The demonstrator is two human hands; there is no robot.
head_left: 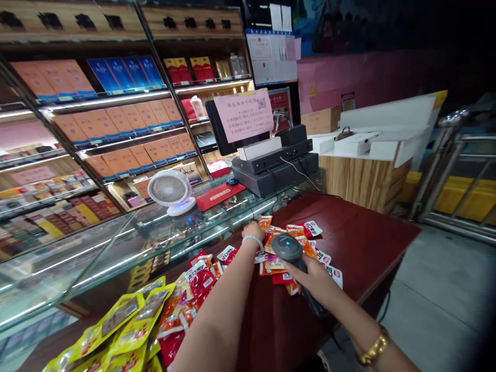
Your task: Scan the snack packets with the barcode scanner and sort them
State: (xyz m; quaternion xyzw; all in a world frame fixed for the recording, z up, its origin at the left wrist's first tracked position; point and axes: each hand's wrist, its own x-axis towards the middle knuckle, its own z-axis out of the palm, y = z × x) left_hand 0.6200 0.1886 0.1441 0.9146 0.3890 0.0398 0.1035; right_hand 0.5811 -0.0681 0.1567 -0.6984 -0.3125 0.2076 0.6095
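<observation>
In my right hand [313, 281] is a dark grey barcode scanner [287, 247], my fingers wrapped round its handle and its head pointing over the snack packets. My left hand [253, 231] reaches to the far side of that pile, beside an orange snack packet [265, 222]; its fingers are mostly hidden, so a grip cannot be made out. Red, orange and white packets [306, 232] lie spread under the scanner. Left of my forearm is a second heap of red and orange packets [200, 276], with large yellow snack bags [132, 315] nearer me.
The dark red table [364, 243] adjoins a glass display counter [127, 243]. On the glass stand a white fan [169, 187], a red mat [219, 197], a monitor with a pink notice [244, 116] and a black cash drawer [271, 175]. Shelves of boxes line the back.
</observation>
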